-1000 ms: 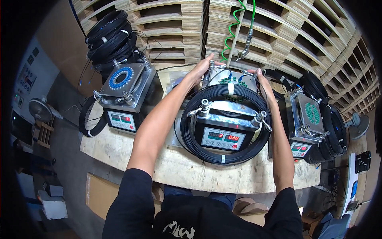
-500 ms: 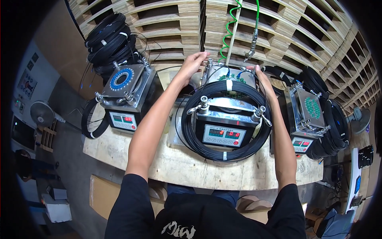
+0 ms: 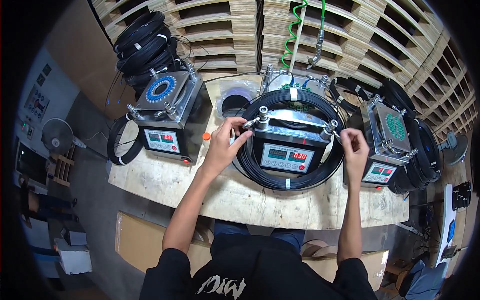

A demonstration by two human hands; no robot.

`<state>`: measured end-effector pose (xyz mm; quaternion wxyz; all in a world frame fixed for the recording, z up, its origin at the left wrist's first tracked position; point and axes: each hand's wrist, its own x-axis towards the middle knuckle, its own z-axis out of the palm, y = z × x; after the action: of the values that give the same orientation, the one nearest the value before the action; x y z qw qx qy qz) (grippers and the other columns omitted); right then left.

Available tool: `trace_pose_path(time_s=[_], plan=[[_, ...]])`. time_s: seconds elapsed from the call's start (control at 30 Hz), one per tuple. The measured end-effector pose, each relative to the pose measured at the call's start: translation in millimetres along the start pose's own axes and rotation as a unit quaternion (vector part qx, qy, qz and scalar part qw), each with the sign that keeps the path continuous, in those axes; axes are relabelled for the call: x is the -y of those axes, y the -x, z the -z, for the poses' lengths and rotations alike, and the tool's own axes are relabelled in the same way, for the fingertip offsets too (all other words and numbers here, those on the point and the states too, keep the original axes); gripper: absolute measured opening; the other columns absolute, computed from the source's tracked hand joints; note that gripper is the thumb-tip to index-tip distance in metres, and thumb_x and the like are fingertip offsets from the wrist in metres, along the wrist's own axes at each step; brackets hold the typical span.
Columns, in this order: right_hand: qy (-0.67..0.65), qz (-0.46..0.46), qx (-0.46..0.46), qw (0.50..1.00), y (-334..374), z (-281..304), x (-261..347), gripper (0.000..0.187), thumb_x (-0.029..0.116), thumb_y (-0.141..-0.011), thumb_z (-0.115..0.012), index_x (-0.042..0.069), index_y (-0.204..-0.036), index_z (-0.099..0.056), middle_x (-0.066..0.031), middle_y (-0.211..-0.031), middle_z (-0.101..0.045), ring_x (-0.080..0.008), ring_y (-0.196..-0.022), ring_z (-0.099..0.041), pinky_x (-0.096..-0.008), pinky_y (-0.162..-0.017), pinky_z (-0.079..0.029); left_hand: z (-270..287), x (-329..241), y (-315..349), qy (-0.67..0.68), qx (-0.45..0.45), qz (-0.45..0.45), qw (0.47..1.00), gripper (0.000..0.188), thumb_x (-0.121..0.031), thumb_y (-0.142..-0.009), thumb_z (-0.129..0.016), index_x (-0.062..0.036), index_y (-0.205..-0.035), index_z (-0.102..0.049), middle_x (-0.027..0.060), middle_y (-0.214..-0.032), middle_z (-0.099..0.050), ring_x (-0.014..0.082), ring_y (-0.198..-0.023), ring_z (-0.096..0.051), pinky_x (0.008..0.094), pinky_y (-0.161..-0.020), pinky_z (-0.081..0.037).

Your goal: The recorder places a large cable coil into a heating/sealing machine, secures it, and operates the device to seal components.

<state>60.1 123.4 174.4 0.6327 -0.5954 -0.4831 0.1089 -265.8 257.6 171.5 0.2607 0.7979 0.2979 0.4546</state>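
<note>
Left grip (image 3: 226, 142): thumb and fingers closed on the left lever (image 3: 251, 123) | Right grip (image 3: 355, 149): fingers curled beside the right lever (image 3: 336, 134); whether they hold it cannot be told from this angle | Middle machine (image 3: 290, 134): on the desk (image 3: 240, 205), between left machine (image 3: 161, 140) and right machine (image 3: 380, 173), black coil (image 3: 272, 181) looped around its front

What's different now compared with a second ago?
Both hands have moved toward the person, from the far corners of the middle machine to its near ones: the left hand at the left front lever, the right hand beside the right one. The black coil still circles the machine.
</note>
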Motion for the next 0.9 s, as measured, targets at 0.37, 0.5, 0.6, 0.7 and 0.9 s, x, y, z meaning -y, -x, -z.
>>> trace_pose_path(time_s=[0.37,0.5,0.6,0.7,0.9], plan=[[-0.044,-0.037,-0.018,0.998,20.4,-6.4,-10.8,0.015,0.015,-0.099,-0.068,0.001,-0.102,-0.063,0.0022,-0.079,-0.058,-0.0030,-0.070,-0.050,-0.0198,-0.062,-0.039,-19.6,-3.2,4.5,0.033,-0.009,0.037,0.999,0.020,-0.013,-0.104,-0.056,0.0016,-0.116,-0.051,0.0191,-0.083,-0.063,0.0330,-0.074,-0.064,0.0410,-0.070,-0.050],[-0.055,-0.046,-0.009,0.997,21.8,-8.9,-4.8,0.015,0.015,-0.100,-0.065,0.001,-0.102,-0.061,0.0014,-0.079,-0.058,-0.0038,-0.070,-0.051,-0.0207,-0.063,-0.041,-22.7,2.0,4.5,-0.019,-0.027,-0.017,0.999,0.020,-0.008,-0.101,-0.058,0.0024,-0.118,-0.052,0.0219,-0.087,-0.065,0.0372,-0.075,-0.066,0.0420,-0.069,-0.051],[-0.062,-0.041,-0.008,0.997,20.1,-8.7,-11.5,0.015,0.015,-0.101,-0.065,0.001,-0.102,-0.060,0.0013,-0.079,-0.058,-0.0041,-0.070,-0.050,-0.0208,-0.063,-0.040,-26.8,5.1,7.0,-0.021,-0.037,-0.018,0.999,0.021,-0.005,-0.099,-0.059,0.0022,-0.118,-0.052,0.0239,-0.091,-0.067,0.0413,-0.078,-0.067,0.0446,-0.068,-0.052],[-0.059,-0.042,-0.008,0.997,20.2,-10.3,-9.0,0.015,0.016,-0.101,-0.065,0.002,-0.102,-0.059,0.0013,-0.079,-0.057,-0.0044,-0.070,-0.050,-0.0208,-0.063,-0.040,-28.5,11.2,8.2,-0.122,-0.054,-0.065,0.989,0.021,-0.004,-0.099,-0.059,0.0018,-0.118,-0.053,0.0246,-0.093,-0.069,0.0422,-0.081,-0.069,0.0475,-0.066,-0.052],[-0.062,-0.033,-0.010,0.997,20.9,-12.7,-6.7,0.016,0.018,-0.102,-0.063,0.002,-0.103,-0.059,0.0010,-0.078,-0.056,-0.0048,-0.070,-0.049,-0.0207,-0.063,-0.040,-27.3,12.2,2.4,-0.150,-0.053,-0.042,0.986,0.013,-0.009,-0.102,-0.055,0.0011,-0.094,-0.053,0.0240,-0.077,-0.063,0.0431,-0.074,-0.063,0.0488,-0.060,-0.049]])
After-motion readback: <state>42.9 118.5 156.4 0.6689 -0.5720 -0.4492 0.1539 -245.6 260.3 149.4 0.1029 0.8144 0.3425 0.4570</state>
